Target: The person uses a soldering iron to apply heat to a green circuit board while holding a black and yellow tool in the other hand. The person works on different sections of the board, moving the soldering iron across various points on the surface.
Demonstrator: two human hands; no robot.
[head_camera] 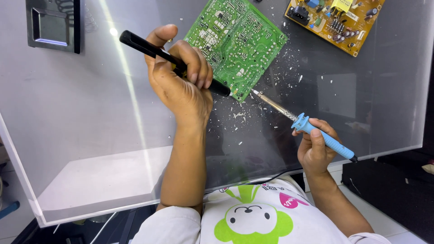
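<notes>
Green circuit board (237, 43) lies solder side up toward the far middle of a large glossy grey tabletop (90, 117), which mirrors streaks of overhead light and is littered with pale solder flecks (285, 58) beside and below the board. Beyond the table's near edge, dark floor shows. An orange circuit board (337, 20) rests at the far right; a black box (53, 25) sits at the far left corner. Left hand (181, 79) is clenched around a black rod-shaped tool (153, 49), its tip at the green board's near edge. Right hand (314, 147) grips a blue-handled soldering iron (300, 122), tip just beside that corner.
</notes>
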